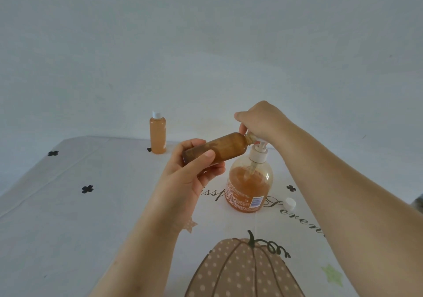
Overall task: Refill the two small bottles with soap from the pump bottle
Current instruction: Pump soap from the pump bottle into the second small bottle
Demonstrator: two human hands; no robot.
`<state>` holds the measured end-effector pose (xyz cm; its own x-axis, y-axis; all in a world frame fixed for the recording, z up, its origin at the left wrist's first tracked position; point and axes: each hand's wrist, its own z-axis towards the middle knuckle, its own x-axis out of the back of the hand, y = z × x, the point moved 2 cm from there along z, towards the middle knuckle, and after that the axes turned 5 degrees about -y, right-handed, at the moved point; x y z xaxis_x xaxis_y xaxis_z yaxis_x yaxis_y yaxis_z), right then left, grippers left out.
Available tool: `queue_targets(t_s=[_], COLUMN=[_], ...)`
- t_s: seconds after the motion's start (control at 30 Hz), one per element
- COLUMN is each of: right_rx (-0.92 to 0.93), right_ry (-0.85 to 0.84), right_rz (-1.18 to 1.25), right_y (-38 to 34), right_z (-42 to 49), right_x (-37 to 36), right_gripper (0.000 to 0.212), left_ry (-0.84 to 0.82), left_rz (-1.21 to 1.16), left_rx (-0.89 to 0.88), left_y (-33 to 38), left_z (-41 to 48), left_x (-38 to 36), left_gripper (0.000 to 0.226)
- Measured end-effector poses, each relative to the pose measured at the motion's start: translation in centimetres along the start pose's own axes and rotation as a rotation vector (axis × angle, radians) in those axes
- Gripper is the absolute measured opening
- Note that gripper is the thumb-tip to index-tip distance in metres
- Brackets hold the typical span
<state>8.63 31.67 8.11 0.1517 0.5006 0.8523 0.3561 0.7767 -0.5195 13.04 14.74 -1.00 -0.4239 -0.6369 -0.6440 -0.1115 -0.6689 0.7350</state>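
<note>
One small bottle (pixel 157 135) stands full and capped at the back while the left hand (pixel 192 170) grips the second bottle (pixel 215 149), part-filled, tilted to the pump bottle (pixel 249 182), right hand (pixel 258 122) curled over its pump, white cap (pixel 290 203) still off.

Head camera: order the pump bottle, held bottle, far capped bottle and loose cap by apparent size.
1. Pump bottle
2. Held bottle and far capped bottle: they look alike but sit at different distances, so unranked
3. Loose cap
</note>
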Motion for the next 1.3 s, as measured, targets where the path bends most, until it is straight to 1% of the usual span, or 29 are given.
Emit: queue_targets(t_s=[0.23,0.4,0.57,0.83,1.03,1.23,1.3], right_rx=[0.009,0.006,0.013,0.007,0.009,0.021,0.034], right_ry=[-0.046,-0.059,-0.110,-0.081,-0.071,-0.083,-0.053], right_rz=[0.010,0.036,0.053,0.081,0.049,0.021,0.018], right_y=[-0.2,0.4,0.6,0.7,0.5,0.0,0.0], right_z=[-0.4,0.1,0.1,-0.3,-0.1,-0.3,-0.2], right_x=[-0.1,-0.9,-1.1,-1.0,-0.8,-0.1,0.2], right_gripper=[0.032,0.029,0.027,0.026,0.027,0.029,0.030], left_ry=[0.040,0.068,0.076,0.074,0.070,0.025,0.008], left_rz=[0.001,0.034,0.056,0.061,0.032,0.065,0.071], left_rx=[0.038,0.039,0.037,0.049,0.053,0.002,-0.008], left_y=[-0.2,-0.3,-0.3,-0.2,-0.2,-0.1,-0.1], left_z=[0.1,0.2,0.3,0.2,0.2,0.1,0.0], left_x=[0.3,0.4,0.5,0.6,0.4,0.3,0.2], left_gripper=[0.029,0.039,0.038,0.038,0.037,0.035,0.036])
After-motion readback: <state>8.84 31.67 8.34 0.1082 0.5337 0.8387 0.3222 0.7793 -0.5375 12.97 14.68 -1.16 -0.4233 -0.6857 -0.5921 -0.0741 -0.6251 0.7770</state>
